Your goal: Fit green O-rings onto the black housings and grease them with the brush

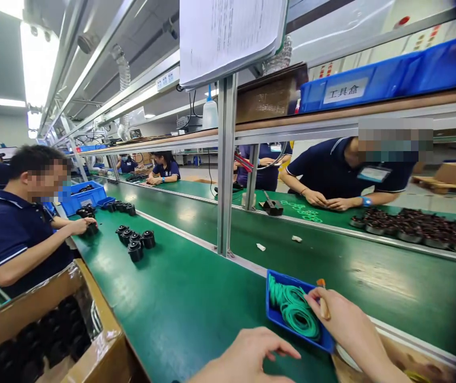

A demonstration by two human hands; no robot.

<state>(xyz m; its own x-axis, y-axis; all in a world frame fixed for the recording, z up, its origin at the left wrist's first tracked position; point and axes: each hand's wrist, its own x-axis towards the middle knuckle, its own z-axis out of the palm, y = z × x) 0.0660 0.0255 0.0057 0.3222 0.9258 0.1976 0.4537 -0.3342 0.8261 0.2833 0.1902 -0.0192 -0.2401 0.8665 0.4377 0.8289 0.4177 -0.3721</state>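
Note:
My right hand (343, 319) is closed around a wooden-handled tool (324, 308) with an orange end; its kind is not clear. The fingertips of that hand are at the green rubber rings (297, 314), which lie heaped in a small blue tray (292, 336). Whether they pinch a ring I cannot make out. My left hand (254, 357) is in front of the tray, above the green tabletop (188, 308), with its fingers apart and nothing in them. Its lower part runs out of view.
Black round parts (135, 249) stand on the bench to the left, near a co-worker (16, 229). A cardboard box (104, 346) of black parts is at lower left. A metal post (225, 170) rises mid-bench. Opposite, another person (343, 165) sits by many dark parts (423, 229).

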